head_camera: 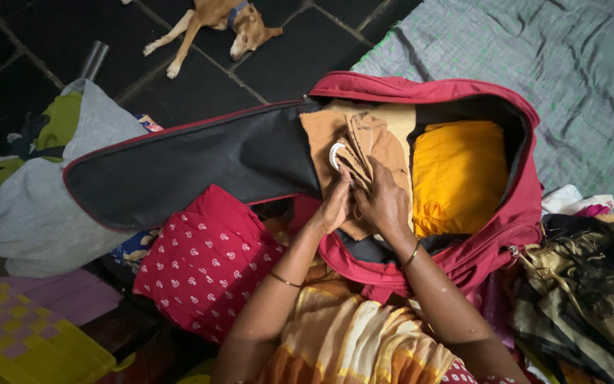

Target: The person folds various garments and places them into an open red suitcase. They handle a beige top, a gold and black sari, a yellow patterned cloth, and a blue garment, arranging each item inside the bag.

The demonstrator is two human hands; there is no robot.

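Observation:
An open red travel bag point(520, 213) lies in front of me with its black-lined flap point(193, 171) thrown back to the left. Inside are a folded yellow cloth point(460, 174) and brown folded clothes point(321, 131). My left hand point(335, 206) and my right hand point(381, 203) are pressed together over a tan bundled garment point(367, 146) with a white ring, gripping its lower end at the bag's near edge. Both wrists wear thin bangles.
A red cloth with white print point(204, 259) lies at my left knee. A grey and green bundle point(44, 178) sits left. Dark and gold fabrics point(591, 291) pile at right. A grey sheet point(534, 57) covers the far right. A dog point(214, 21) lies on the dark tiled floor.

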